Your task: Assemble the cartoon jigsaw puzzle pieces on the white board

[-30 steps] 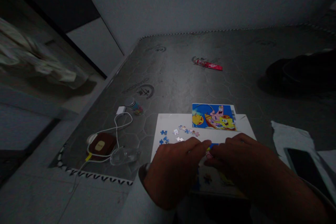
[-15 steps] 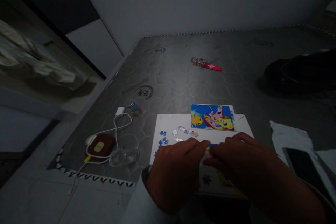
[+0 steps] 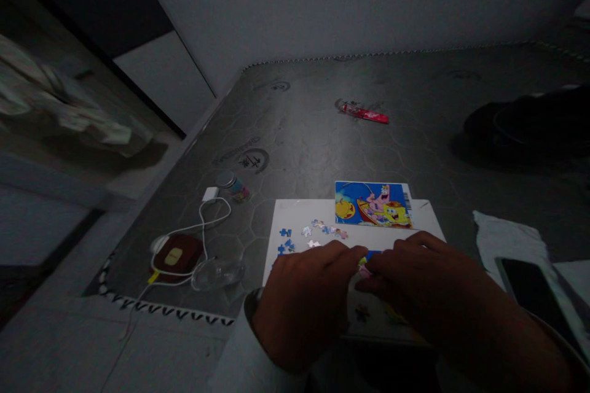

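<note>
My left hand (image 3: 308,301) and my right hand (image 3: 415,282) meet over the near part of a white board (image 3: 295,212). Their fingers are closed, pinching small colourful jigsaw pieces (image 3: 362,262) between them; my hands hide most of these. To the left of and beyond my left hand lie several loose jigsaw pieces (image 3: 289,245), mostly blue and pale. One more jigsaw piece (image 3: 362,312) is on the board below the gap between my hands. At the board's far edge lies a picture card (image 3: 373,204) with a yellow and a pink cartoon figure in a boat.
Left of the board are a small jar (image 3: 234,187), a brown case (image 3: 175,256) with a white cable, and a clear plastic container (image 3: 219,274). A phone (image 3: 534,295) rests on white packaging (image 3: 509,236) at right. Farther back are a red packet (image 3: 365,113) and a dark bag (image 3: 530,129).
Almost nothing differs. Both hands keep their grip, with only a very slight shift of the fingers and the view.
</note>
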Action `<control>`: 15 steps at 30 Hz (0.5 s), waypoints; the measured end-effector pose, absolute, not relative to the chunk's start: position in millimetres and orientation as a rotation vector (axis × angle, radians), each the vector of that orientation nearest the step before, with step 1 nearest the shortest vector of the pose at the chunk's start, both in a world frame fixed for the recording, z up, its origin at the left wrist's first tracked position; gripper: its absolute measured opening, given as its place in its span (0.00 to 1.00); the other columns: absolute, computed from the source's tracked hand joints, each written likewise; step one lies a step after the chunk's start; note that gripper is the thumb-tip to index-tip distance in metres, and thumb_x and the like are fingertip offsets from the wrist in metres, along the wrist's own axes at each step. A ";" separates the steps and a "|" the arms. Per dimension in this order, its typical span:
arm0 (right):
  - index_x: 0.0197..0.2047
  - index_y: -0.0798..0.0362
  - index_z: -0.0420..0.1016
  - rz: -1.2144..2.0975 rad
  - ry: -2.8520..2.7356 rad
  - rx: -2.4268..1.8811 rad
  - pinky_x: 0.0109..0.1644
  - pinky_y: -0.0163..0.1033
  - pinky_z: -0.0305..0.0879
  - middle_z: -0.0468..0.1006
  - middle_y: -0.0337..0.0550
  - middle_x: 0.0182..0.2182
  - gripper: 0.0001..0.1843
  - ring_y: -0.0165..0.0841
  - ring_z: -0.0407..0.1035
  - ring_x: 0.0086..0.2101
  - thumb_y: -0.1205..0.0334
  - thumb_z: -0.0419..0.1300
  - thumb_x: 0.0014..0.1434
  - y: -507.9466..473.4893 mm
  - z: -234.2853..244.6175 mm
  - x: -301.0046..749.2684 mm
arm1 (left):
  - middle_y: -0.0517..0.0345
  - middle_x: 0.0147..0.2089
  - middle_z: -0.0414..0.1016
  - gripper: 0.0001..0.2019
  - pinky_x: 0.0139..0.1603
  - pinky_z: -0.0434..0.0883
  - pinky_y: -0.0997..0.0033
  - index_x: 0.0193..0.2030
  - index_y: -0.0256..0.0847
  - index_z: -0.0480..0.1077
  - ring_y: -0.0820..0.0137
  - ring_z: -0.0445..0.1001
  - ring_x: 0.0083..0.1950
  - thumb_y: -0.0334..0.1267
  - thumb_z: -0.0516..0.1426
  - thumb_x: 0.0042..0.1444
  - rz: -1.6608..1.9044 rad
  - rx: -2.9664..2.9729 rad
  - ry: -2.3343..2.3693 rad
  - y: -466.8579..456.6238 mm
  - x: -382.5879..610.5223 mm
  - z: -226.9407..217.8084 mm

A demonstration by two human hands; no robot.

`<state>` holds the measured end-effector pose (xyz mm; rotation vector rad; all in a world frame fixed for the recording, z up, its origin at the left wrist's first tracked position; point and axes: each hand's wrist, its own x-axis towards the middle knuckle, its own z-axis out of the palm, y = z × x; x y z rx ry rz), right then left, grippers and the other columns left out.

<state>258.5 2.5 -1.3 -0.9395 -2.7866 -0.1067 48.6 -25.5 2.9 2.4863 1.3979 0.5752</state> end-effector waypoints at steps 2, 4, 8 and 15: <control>0.30 0.46 0.69 -0.094 -2.797 -0.924 0.33 0.41 0.55 0.73 0.30 0.23 0.09 0.31 0.68 0.25 0.70 0.63 0.57 1.9 1.2 255.6 | 0.65 0.45 0.83 0.17 0.26 0.76 0.69 0.56 0.47 0.70 0.68 0.83 0.35 0.30 0.60 0.61 0.567 2.505 1.395 -24.6 45.4 2.3; 0.30 0.46 0.70 -0.087 -2.805 -0.929 0.32 0.41 0.54 0.73 0.31 0.23 0.09 0.32 0.68 0.24 0.69 0.63 0.57 1.5 2.7 253.7 | 0.66 0.44 0.83 0.19 0.27 0.76 0.69 0.57 0.48 0.70 0.68 0.83 0.35 0.29 0.60 0.61 0.555 2.523 1.396 -24.1 42.3 1.0; 0.31 0.46 0.73 -0.040 -2.810 -0.940 0.32 0.41 0.54 0.75 0.31 0.23 0.09 0.32 0.69 0.25 0.70 0.66 0.54 1.2 2.0 255.2 | 0.66 0.43 0.83 0.19 0.24 0.74 0.69 0.57 0.47 0.70 0.67 0.83 0.35 0.31 0.62 0.60 0.520 2.592 1.398 -24.4 38.1 -1.5; 0.38 0.42 0.78 0.113 -2.846 -1.065 0.35 0.43 0.59 0.81 0.32 0.29 0.09 0.34 0.73 0.27 0.67 0.65 0.56 -0.1 -0.9 261.1 | 0.64 0.44 0.83 0.14 0.23 0.70 0.69 0.56 0.50 0.73 0.65 0.83 0.34 0.35 0.59 0.65 0.296 2.619 1.592 -20.1 25.5 -1.5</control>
